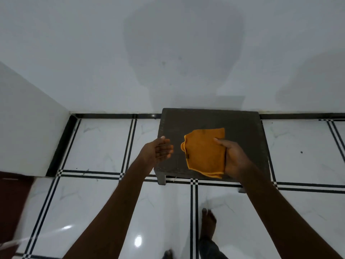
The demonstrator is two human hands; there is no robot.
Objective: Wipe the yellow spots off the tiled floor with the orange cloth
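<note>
A folded orange cloth (204, 153) is held above a dark stool, pinched along its right edge by my right hand (233, 158). Just left of the cloth my left hand (159, 150) hovers with fingers apart, palm turned toward the cloth, not touching it. The tiled floor (100, 144) is glossy white with black double-line borders. No yellow spots show on the tiles in view.
A dark grey square stool (242, 128) stands against the white wall (168, 53). A white wall corner (28, 128) juts out on the left, with a dark brown surface (11, 202) below it. My bare foot (208, 223) stands on the floor below the stool.
</note>
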